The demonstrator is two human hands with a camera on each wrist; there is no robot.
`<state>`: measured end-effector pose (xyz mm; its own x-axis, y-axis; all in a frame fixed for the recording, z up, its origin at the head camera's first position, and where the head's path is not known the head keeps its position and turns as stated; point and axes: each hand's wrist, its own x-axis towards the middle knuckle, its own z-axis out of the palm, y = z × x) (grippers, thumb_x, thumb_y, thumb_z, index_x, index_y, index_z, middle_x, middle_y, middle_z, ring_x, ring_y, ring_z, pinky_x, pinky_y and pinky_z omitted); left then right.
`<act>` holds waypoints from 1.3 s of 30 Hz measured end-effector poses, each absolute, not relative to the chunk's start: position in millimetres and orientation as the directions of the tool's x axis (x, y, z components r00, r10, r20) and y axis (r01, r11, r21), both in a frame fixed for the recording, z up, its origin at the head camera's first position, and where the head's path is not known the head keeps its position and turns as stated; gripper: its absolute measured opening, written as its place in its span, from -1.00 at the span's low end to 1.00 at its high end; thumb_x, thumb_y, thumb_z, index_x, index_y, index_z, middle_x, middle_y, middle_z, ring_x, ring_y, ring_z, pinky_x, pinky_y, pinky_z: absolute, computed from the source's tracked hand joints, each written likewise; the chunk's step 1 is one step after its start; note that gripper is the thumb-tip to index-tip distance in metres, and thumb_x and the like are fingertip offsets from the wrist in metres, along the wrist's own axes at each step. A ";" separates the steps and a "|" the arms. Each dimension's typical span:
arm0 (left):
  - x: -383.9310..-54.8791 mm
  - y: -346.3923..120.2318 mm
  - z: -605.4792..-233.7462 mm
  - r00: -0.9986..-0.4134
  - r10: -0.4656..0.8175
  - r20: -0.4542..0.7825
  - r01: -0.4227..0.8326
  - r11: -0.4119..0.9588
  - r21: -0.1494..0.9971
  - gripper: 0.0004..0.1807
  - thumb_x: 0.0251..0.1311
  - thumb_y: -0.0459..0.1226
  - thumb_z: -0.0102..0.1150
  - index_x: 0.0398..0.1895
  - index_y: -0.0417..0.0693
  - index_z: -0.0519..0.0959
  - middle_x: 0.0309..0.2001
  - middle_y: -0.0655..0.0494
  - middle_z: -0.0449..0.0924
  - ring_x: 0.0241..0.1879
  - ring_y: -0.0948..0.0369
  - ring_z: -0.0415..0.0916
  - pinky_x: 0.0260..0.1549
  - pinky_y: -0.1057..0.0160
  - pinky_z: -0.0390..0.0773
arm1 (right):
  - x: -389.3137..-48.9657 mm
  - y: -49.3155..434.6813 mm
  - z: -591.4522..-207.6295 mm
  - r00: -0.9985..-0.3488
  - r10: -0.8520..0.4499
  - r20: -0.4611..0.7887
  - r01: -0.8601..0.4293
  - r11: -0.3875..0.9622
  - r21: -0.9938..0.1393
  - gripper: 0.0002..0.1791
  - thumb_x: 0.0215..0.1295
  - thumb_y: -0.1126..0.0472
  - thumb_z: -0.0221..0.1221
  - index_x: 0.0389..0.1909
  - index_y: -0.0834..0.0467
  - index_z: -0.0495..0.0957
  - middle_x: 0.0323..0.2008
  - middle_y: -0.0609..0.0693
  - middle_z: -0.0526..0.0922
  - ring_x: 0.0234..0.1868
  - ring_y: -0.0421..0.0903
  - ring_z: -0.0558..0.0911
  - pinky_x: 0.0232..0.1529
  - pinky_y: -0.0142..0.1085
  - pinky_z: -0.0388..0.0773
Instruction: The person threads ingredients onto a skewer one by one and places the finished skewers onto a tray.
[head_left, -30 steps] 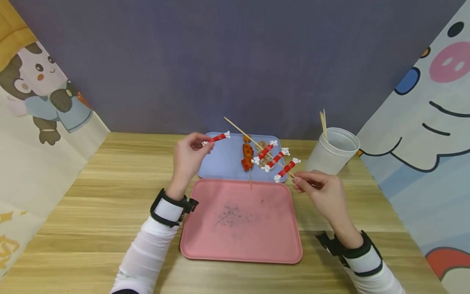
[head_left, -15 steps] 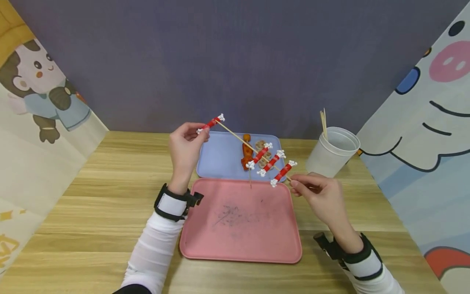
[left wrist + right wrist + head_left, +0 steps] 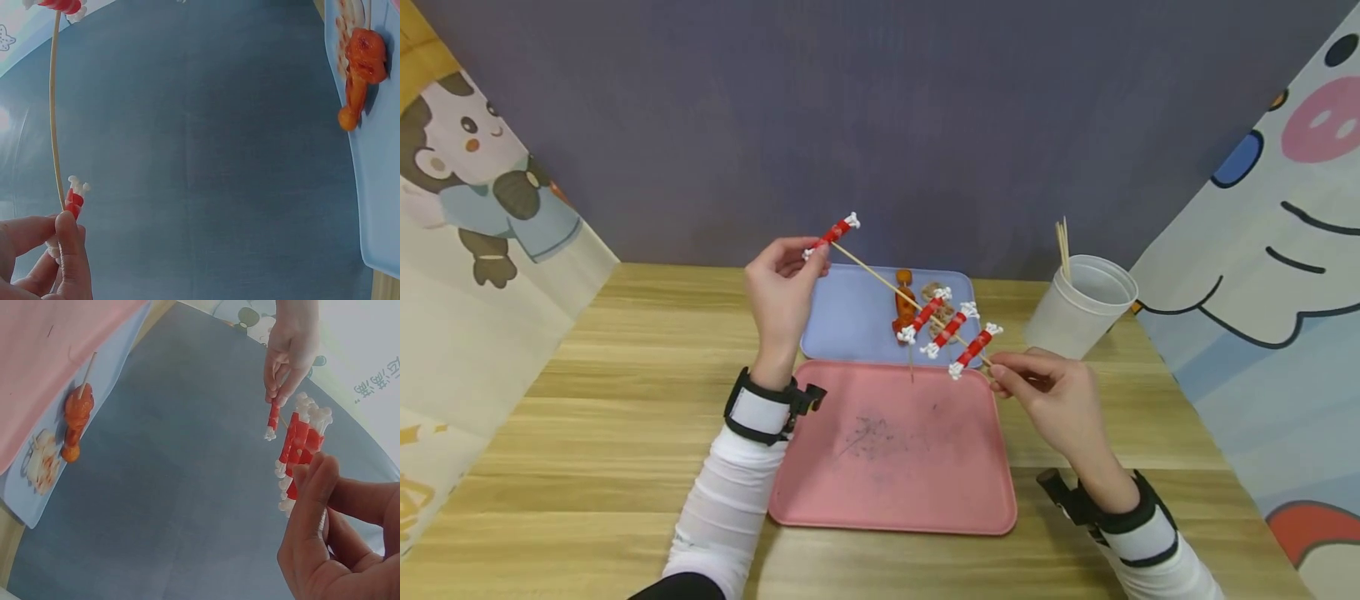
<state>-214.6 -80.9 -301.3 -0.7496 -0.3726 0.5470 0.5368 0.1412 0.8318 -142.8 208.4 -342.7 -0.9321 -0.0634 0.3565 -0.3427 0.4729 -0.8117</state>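
Note:
My left hand [image 3: 784, 292] pinches a red roll with white knobbed ends [image 3: 841, 228] between thumb and fingers, over the blue tray's far left corner. A thin wooden skewer [image 3: 876, 273] slants from it down to my right hand [image 3: 1058, 398], which pinches its lower end. The skewer's far tip meets the roll right at my left fingertips; in the left wrist view the skewer [image 3: 53, 112] bows slightly. Three matching red rolls [image 3: 950, 330] are threaded crosswise near my right fingers. The tip itself is hidden behind the left thumb.
Behind the pink tray [image 3: 895, 492] lies the blue tray [image 3: 850, 321], with an orange-red skewered food [image 3: 904, 302] and pale round slices [image 3: 44, 465] on it. A white cup [image 3: 1078, 308] holding several skewers [image 3: 1063, 248] stands at the right. A dark panel [image 3: 880, 133] rises behind.
My left hand has risen with its red roll, and the roll has come onto the skewer's tip, which was free before. The right hand has shifted slightly left with the loaded skewer.

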 end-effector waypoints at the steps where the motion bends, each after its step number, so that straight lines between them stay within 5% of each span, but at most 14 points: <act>1: -214.5 -80.9 -301.0 -0.749 -0.373 0.547 0.539 0.137 0.831 -0.78 0.08 -0.43 0.29 -0.25 -0.47 0.61 -0.36 -0.35 0.62 -0.48 0.15 0.64 -0.40 0.37 0.64 | -142.9 208.4 -342.3 -0.932 -0.063 0.358 -0.343 0.474 -0.811 -0.88 0.14 0.38 0.28 -0.28 0.27 0.70 -0.48 0.07 0.67 -0.51 -0.25 0.67 -0.52 -0.38 0.61; 20: -218.5 -83.1 -307.9 -0.759 -0.374 0.533 0.520 0.147 0.842 -0.78 0.07 -0.43 0.30 -0.25 -0.47 0.62 -0.34 -0.36 0.63 -0.49 0.20 0.63 -0.42 0.38 0.64 | -143.4 208.9 -344.9 -0.933 -0.083 0.351 -0.345 0.481 -0.806 -0.87 0.17 0.36 0.26 -0.26 0.27 0.70 -0.44 0.09 0.67 -0.50 -0.25 0.68 -0.49 -0.36 0.63; 39: -234.5 -85.8 -330.5 -0.719 -0.333 0.610 0.551 0.261 0.792 -0.88 0.05 -0.33 0.34 -0.33 -0.20 0.70 -0.40 -0.09 0.67 -0.52 0.24 0.51 -0.46 0.43 0.54 | -144.4 210.4 -345.8 -0.931 -0.089 0.353 -0.355 0.444 -0.823 -0.86 0.17 0.37 0.26 -0.26 0.29 0.70 -0.45 0.14 0.66 -0.51 -0.20 0.69 -0.53 -0.37 0.62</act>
